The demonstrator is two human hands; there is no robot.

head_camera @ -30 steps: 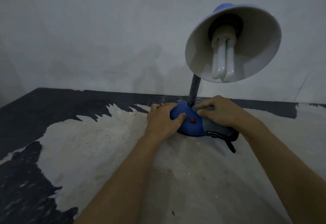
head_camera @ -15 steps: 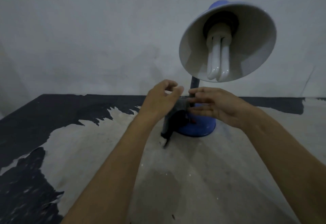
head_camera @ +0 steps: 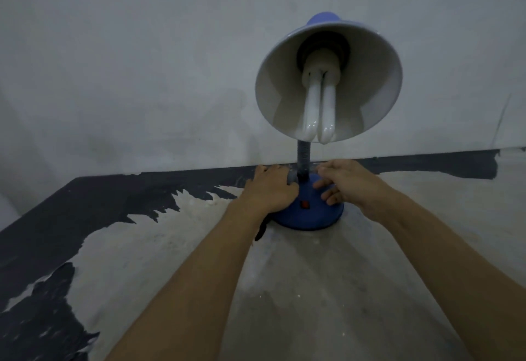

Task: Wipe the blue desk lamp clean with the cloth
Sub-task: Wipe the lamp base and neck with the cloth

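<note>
- Between both hands, blue desk lamp (head_camera: 308,212) base: left hand (head_camera: 270,190) presses cloth (head_camera: 292,179) there, fingers closed over it
- Right hand (head_camera: 345,181), fingers spread, should steady it

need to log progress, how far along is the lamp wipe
Done: nothing shows as finished. In hand: left hand presses the dark grey cloth on the blue dome base by the black flexible neck; right hand steadies it. Left: neck, white-lined cone shade.

The scene is seen from a single head-worn view, angled forward and down over both forearms. The lamp (head_camera: 313,121) is framed close, the surface (head_camera: 284,289) below, the wall (head_camera: 142,61) behind.
</note>
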